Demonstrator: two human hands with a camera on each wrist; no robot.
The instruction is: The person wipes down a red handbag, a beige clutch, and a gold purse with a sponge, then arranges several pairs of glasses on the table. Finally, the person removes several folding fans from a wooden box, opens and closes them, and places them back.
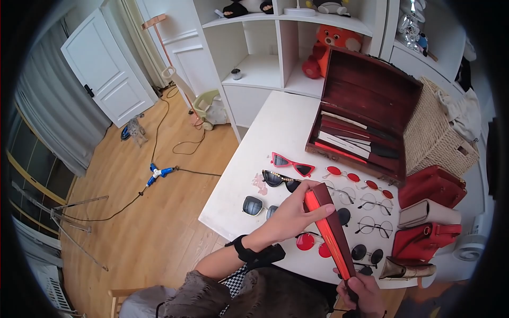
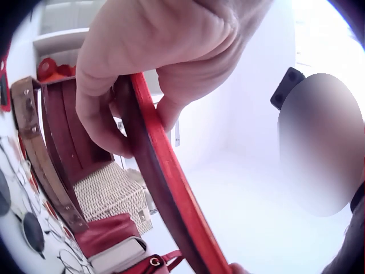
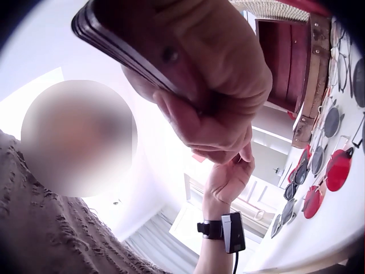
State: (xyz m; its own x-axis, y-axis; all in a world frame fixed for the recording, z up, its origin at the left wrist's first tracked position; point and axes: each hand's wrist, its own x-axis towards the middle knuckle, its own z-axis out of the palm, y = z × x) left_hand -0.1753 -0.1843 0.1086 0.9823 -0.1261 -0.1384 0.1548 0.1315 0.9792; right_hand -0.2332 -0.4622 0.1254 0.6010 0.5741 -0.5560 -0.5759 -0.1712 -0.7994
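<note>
A folded hand fan (image 1: 333, 233), dark maroon with a bright red edge, is held between both hands over the table, slanting from upper left to lower right. My left hand (image 1: 289, 216) pinches its upper end, thumb on one side and fingers round the other, as the left wrist view also shows. My right hand (image 1: 366, 294) grips the lower end; there the right wrist view shows stacked dark sticks and a round rivet (image 3: 170, 54). Below the fan lie sunglasses, among them a red-lensed pair (image 1: 305, 241) partly hidden by it.
Rows of glasses (image 1: 374, 227) lie on the white table (image 1: 254, 132). An open wooden chest (image 1: 366, 79) with several folded fans stands at the back. Red handbags (image 1: 432, 186) and a woven basket (image 1: 437, 127) line the right side. A cable (image 1: 199, 173) crosses the floor at left.
</note>
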